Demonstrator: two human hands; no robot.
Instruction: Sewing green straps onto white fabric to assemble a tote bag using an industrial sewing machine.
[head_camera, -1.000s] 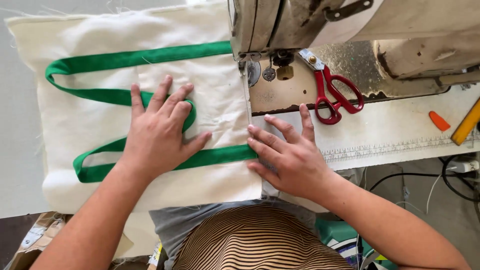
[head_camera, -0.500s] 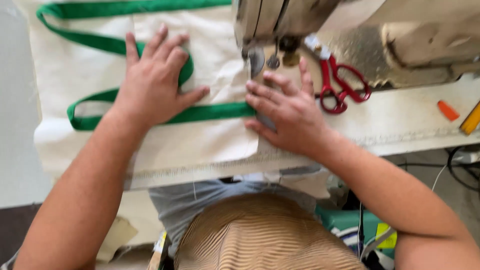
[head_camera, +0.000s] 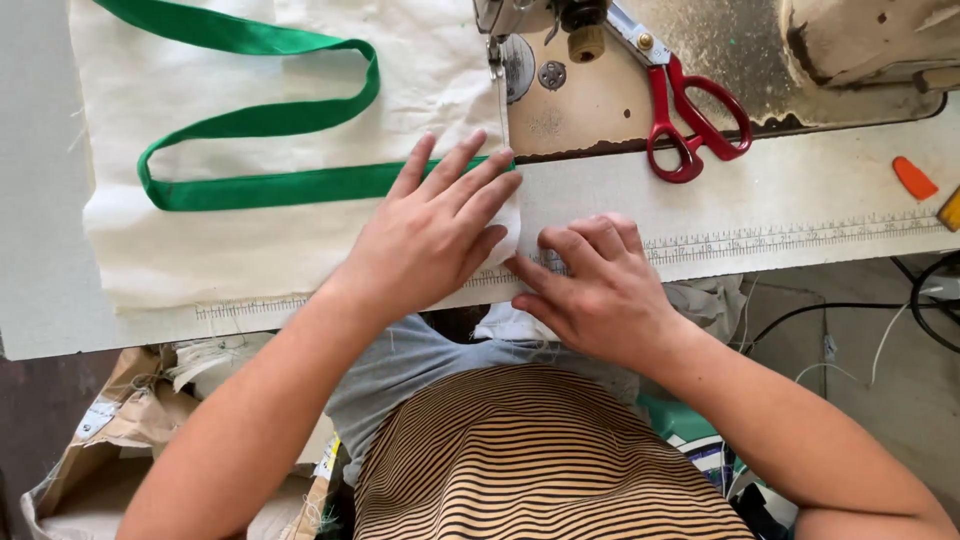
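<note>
Pressing our left hand (head_camera: 435, 235) flat, fingers spread, on the cream canvas cloth (head_camera: 250, 120), we should keep its edge straight while our right hand (head_camera: 595, 290), fingers together, steadies the near corner.

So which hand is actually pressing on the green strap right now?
The left hand: its fingers lie flat across the green strap on the cream fabric. The right hand rests beside it on the table edge, off the strap.

Sewing machine (head_camera: 720, 40) cut off at top; needle probably out of frame.
</note>
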